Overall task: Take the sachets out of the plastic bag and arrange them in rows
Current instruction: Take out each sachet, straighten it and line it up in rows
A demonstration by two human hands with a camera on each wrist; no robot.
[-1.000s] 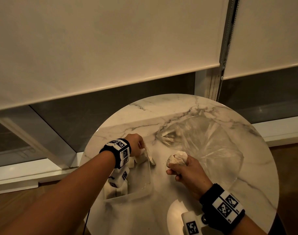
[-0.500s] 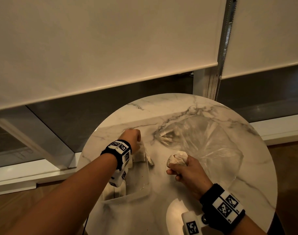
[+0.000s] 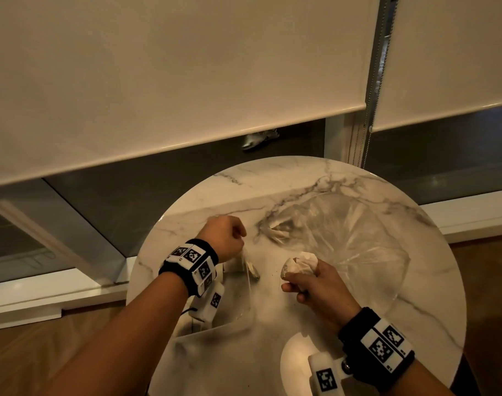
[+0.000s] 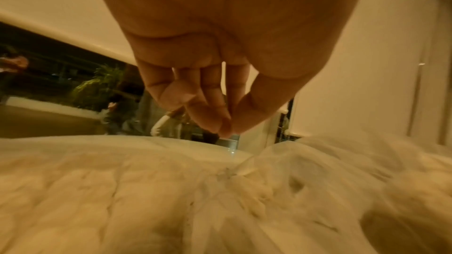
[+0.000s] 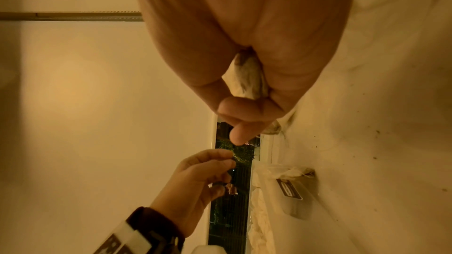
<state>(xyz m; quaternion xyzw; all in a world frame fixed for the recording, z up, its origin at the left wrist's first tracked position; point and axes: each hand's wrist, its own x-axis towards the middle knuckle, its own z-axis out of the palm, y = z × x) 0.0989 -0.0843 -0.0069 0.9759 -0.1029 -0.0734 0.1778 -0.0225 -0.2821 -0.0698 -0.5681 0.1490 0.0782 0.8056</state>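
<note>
On the round marble table my left hand pinches the thin edge of a small clear plastic bag and holds it lifted. In the left wrist view thumb and fingertips are pressed together above the blurred bag. Sachets lie at that bag's mouth; the right wrist view shows one sachet with a dark label under the film. My right hand grips a crumpled white sachet, seen squeezed in the fist.
A large clear plastic bag lies spread over the right half of the table, with a few pale sachets at its left end. Roller blinds and a window frame stand behind the table. Wooden floor lies around it.
My left hand has moved away from me and slightly up, drawing the bag's edge with it. The right hand has kept its place with the crumpled sachet.
</note>
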